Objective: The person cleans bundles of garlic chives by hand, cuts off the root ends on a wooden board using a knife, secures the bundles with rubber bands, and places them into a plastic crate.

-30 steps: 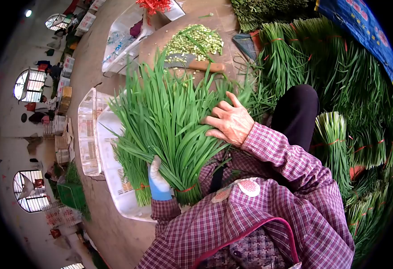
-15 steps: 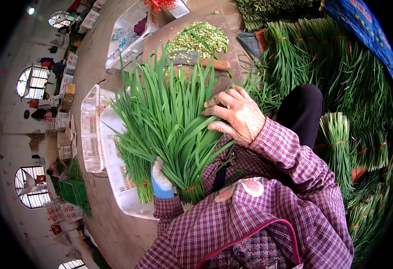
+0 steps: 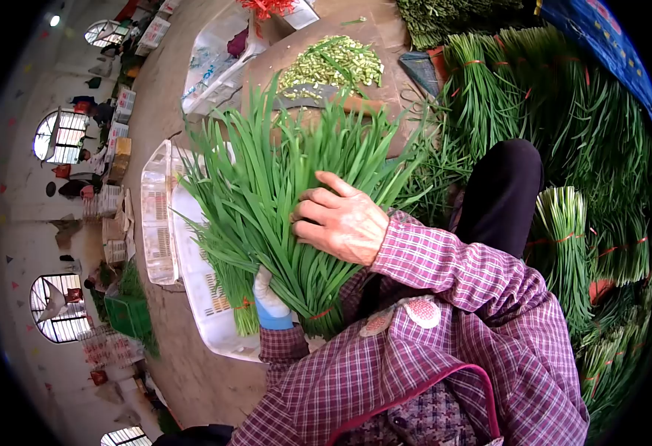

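A thick bunch of long green leaves (image 3: 266, 186) stands in front of me, tied near its base with a red band. My left hand (image 3: 268, 297), in a white and blue glove, is wrapped round the lower left side of this bunch. My bare right hand (image 3: 341, 217) lies on the leaves at mid height, fingers bent and slightly apart, the thumb side hidden. Another banded bunch (image 3: 244, 306) rests in the white crate (image 3: 211, 320) at the left. Behind the leaves a knife (image 3: 363, 105) with a wooden handle lies on a brown board (image 3: 259, 70).
Chopped pale stalks (image 3: 333, 61) are heaped on the board. A white crate (image 3: 211, 44) with plastic bags stands beyond, near red bands (image 3: 266, 7). Many banded bunches (image 3: 556, 97) fill the right side, under a blue sheet (image 3: 612, 44). My knee (image 3: 504, 186) rises beside them.
My right hand has moved left and down from the bunch's right edge onto its middle. The leaves on the right now spread outward. My left hand still grips the lower bunch.
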